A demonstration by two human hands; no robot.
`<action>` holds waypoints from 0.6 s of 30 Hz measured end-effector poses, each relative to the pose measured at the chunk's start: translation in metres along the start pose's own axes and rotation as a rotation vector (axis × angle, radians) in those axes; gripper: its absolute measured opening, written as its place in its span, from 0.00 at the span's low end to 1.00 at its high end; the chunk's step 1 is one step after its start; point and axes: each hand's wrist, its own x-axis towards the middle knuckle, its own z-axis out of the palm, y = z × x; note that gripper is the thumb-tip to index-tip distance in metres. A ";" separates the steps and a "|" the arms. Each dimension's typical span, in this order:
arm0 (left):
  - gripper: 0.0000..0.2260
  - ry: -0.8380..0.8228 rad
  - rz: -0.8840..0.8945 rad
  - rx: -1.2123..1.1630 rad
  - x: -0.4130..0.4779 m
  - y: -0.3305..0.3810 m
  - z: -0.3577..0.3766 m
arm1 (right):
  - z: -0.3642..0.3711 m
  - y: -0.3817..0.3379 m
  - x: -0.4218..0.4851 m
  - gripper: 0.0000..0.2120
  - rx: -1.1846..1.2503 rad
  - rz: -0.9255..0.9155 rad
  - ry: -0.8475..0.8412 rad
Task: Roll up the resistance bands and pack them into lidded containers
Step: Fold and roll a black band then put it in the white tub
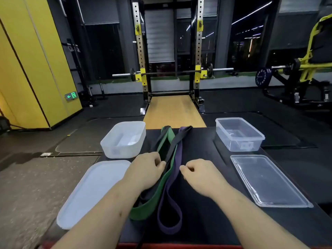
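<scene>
**Both hands settle on the loose bands in the middle of the table, rolling not yet begun.**
The green band [152, 200], purple band [170, 203] and black band [172, 146] lie stretched from the near edge toward the far edge of the table [206, 221], overlapping, so they likely need separating first. The left hand [145, 169] curls onto the black band where it crosses the green; the right hand [199, 175] appears to pinch the purple band's edge. A white tub [120, 150] and white lid [93, 193] sit along the left edge, a clear box [224, 139] and clear lid [269, 182] along the right, open and within reach for packing.
</scene>
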 end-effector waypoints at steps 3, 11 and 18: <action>0.07 0.019 0.023 0.061 0.008 -0.006 0.018 | 0.014 0.006 0.008 0.21 -0.068 0.016 0.006; 0.06 -0.008 0.050 0.141 0.024 -0.019 0.034 | 0.031 0.010 0.029 0.18 -0.053 0.007 -0.026; 0.06 -0.155 0.041 0.264 0.027 -0.020 0.046 | 0.032 0.014 0.031 0.18 -0.049 0.019 -0.053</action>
